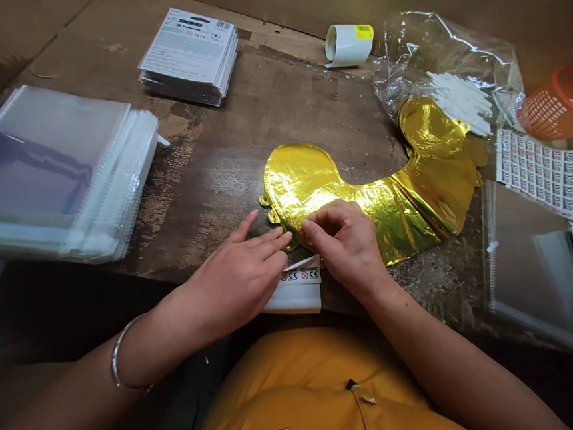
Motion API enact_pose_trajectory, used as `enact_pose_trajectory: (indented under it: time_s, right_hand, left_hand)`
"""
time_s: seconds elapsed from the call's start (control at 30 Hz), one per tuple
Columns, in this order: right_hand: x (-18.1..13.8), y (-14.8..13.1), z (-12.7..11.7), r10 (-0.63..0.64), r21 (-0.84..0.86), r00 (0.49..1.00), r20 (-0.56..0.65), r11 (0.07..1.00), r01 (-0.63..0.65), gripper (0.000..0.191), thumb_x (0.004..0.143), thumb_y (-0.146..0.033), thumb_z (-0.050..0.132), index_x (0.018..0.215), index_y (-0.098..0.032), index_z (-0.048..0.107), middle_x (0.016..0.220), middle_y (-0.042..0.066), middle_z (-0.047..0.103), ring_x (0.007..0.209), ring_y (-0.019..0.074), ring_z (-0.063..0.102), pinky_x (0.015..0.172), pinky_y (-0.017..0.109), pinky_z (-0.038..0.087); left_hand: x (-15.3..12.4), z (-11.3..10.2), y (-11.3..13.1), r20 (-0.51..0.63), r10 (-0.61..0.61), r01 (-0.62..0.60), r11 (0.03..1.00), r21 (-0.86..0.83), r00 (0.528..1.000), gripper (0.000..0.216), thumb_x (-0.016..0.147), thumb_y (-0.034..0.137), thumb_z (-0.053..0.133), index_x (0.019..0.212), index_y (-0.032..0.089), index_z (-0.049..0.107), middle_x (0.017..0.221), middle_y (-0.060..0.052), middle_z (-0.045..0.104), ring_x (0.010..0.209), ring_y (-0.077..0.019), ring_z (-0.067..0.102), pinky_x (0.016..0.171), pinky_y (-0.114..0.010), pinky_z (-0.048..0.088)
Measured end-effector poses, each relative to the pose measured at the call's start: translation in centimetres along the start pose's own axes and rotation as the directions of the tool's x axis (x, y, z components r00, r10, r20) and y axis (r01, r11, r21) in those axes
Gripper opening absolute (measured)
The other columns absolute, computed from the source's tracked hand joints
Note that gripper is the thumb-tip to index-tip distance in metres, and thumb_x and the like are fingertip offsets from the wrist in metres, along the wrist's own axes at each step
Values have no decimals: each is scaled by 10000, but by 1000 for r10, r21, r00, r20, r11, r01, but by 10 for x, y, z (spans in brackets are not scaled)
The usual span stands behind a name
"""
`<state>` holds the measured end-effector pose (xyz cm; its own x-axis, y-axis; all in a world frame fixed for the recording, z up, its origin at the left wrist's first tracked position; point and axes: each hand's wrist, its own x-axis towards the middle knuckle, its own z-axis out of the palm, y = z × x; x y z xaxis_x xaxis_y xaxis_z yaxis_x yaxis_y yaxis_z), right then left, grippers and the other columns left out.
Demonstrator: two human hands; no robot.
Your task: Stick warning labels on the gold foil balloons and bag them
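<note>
A flat, shiny gold foil balloon with curved ends and small tabs lies in front of me. My left hand is stretched out palm down, its fingertips at the balloon's lower left edge. Thumb and index finger of my right hand are pinched at the edge of a small clear sticker with a red symbol, against the foil. Under my left hand, at the table's front edge, is a white strip of CE stickers with a lifted corner, partly covered.
Clear plastic sleeves are stacked at left, packaged cards behind. At the back sit a white label roll and a clear bag with white sticks. An orange basket, a sticker sheet and another sleeve occupy the right.
</note>
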<state>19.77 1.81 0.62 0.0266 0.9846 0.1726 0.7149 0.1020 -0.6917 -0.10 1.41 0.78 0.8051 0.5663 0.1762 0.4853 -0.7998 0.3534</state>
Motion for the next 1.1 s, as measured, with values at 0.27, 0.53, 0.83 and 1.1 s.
enact_pose_trajectory:
  time_s: [0.27,0.53,0.83,1.1]
  right_hand:
    - [0,0,3,-6,-25,1000,12,1000,6,165,799,-265,627,655,-191,656,691,32,634,751,190,554,735,357,430]
    - [-1,0,9,-15,-233,1000,-6,972,13,178,776,-275,654,618,-205,610,699,41,626,787,224,530,748,383,407]
    - [-5,-3,-7,-389,-471,921,34,807,358,124,864,-149,545,930,-181,646,986,112,660,913,248,567,806,400,467]
    - [-8,2,-5,-537,-395,757,371,646,653,267,897,-112,520,1122,-76,659,1151,156,691,963,226,642,861,363,523]
  left_hand:
    - [1,-1,0,-13,-1,1,1000,-13,1000,191,897,129,449,916,123,639,1260,-154,638,1221,-236,571,1184,-520,193]
    - [1,1,0,4,2,-2,1000,9,1000,200,911,140,431,914,134,631,1248,-138,649,1209,-222,579,1184,-515,190]
    - [2,0,1,-32,-16,15,999,-50,999,203,909,145,430,923,138,633,1201,-139,673,1173,-230,602,1154,-557,228]
    - [-9,-4,6,-43,-69,69,998,-8,997,196,914,180,457,849,156,641,1164,-114,658,1095,-226,605,1091,-488,367]
